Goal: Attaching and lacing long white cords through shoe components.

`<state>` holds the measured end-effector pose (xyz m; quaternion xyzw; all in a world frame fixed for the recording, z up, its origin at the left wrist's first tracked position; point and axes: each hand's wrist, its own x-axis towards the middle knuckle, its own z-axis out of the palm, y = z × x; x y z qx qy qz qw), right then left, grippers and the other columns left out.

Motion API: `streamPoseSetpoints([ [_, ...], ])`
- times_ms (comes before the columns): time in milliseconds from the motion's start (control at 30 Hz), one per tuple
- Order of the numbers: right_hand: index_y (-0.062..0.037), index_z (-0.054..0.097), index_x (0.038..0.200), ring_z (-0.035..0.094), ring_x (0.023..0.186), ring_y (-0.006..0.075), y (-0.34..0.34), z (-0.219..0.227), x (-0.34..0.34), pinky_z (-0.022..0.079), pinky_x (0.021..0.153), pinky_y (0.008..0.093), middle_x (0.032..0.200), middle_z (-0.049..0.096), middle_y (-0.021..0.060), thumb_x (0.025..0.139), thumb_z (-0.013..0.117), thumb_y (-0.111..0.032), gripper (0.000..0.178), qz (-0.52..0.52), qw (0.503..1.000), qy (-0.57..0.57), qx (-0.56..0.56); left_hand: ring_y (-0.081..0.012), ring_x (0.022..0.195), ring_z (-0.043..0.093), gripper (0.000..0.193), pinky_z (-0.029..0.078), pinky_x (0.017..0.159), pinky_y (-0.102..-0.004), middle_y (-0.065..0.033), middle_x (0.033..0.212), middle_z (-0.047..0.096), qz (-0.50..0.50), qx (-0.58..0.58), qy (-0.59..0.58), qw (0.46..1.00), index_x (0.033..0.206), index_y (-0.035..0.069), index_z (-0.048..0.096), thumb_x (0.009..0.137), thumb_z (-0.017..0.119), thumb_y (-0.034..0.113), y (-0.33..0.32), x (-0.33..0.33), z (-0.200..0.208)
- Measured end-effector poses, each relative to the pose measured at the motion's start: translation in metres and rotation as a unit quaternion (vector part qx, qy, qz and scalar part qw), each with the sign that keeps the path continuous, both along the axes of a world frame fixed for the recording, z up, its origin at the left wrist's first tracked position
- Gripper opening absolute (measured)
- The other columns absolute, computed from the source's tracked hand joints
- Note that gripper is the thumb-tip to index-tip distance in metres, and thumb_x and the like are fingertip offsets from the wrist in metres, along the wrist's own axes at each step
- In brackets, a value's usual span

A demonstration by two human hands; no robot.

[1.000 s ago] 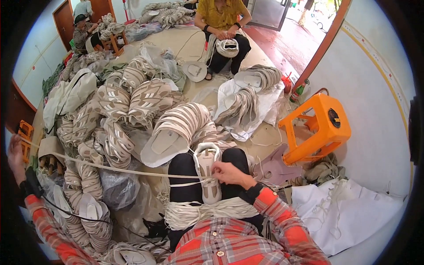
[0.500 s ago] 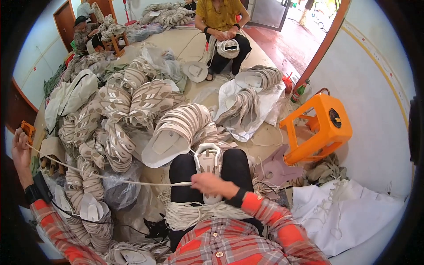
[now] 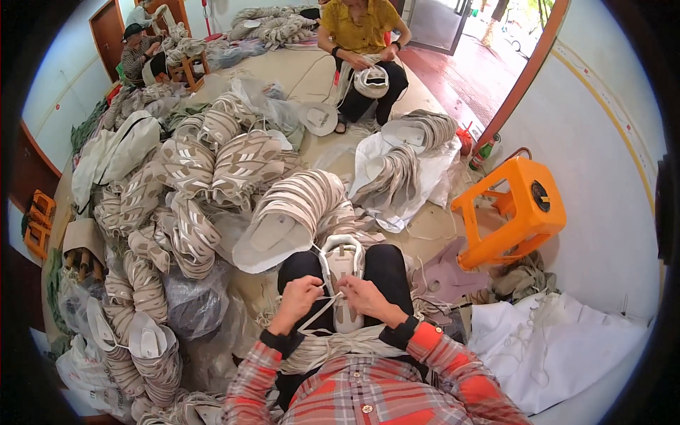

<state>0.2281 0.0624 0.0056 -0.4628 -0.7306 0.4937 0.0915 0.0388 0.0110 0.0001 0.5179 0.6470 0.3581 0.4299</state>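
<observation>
- The left hand (image 3: 299, 301) has thumb and fingers pinched together on a pale lace (image 3: 316, 316).
- The right hand (image 3: 363, 297) bends its fingertips onto the lacing of a shoe upper (image 3: 345, 268); whether they are closed on lace cannot be told.
- That upper, beige and white, sits between the knees on the lap (image 3: 386, 273), its rounded toe toward the waist and its open collar toward the lap's far edge.
- A bundle of pale laces (image 3: 329, 350) lies across the lap's near edge.
- Just beyond the knees, a curved row of nested uppers (image 3: 301, 202) rests on the floor (image 3: 304, 81).
- More uppers (image 3: 244, 168) are heaped toward the floor's left edge.
- Farther right, a white sheet (image 3: 437, 180) bears two stacks of pale pieces (image 3: 389, 176), one near its left edge, the other at its far edge.
- By the floor's right edge stands an orange stool (image 3: 528, 218); nearer lies a white cloth (image 3: 510, 347).
- Toward the floor's far edge, a person in a mustard shirt (image 3: 365, 32) holds another upper (image 3: 373, 90).
</observation>
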Motion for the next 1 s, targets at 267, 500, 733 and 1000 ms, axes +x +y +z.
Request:
streamPoseSetpoints([
  [267,-0.0058,0.043,0.124,0.049,0.038,0.0113,0.001,0.014,-0.008,0.039,0.037,0.0255,0.054,0.054,0.0062,0.091,0.044,-0.018,0.036,-0.022,0.985,0.065,-0.160,-0.0305,0.063,0.062,0.011,0.049,0.058,-0.0402,-0.0127,0.065,0.063,0.015,0.040,0.236,0.971,0.070,0.008,0.064,0.072,0.057,0.017,0.008,0.017,-0.003],
  [500,-0.0025,0.038,0.123,0.049,0.040,0.0115,0.006,0.006,-0.006,0.038,0.036,0.0239,0.057,0.054,0.0051,0.091,0.044,-0.019,0.037,0.015,0.955,0.151,-0.253,-0.0328,0.056,0.062,0.015,0.049,0.051,-0.0430,-0.0183,0.058,0.059,-0.024,0.095,0.365,0.926,0.061,0.005,0.059,0.069,0.056,0.018,0.011,0.019,-0.019],
  [733,-0.0034,0.047,0.117,0.053,0.041,0.0111,0.017,0.007,-0.007,0.042,0.036,0.0232,0.060,0.059,0.0071,0.092,0.039,-0.017,0.030,0.031,0.952,0.077,-0.293,-0.0328,0.059,0.063,0.015,0.050,0.053,-0.0424,-0.0187,0.062,0.061,-0.020,-0.003,0.368,0.930,0.067,0.005,0.061,0.072,0.055,0.018,0.005,0.037,-0.012],
  [1000,-0.0024,0.059,0.088,0.058,0.046,0.0162,0.028,-0.006,-0.027,0.043,0.037,0.0299,0.060,0.060,0.0087,0.080,0.048,-0.014,0.018,0.114,0.982,-0.050,-0.140,-0.0334,0.064,0.064,0.017,0.050,0.055,-0.0422,-0.0188,0.068,0.063,-0.031,0.011,0.386,0.922,0.070,0.003,0.064,0.070,0.056,0.019,0.001,0.040,0.000],
])
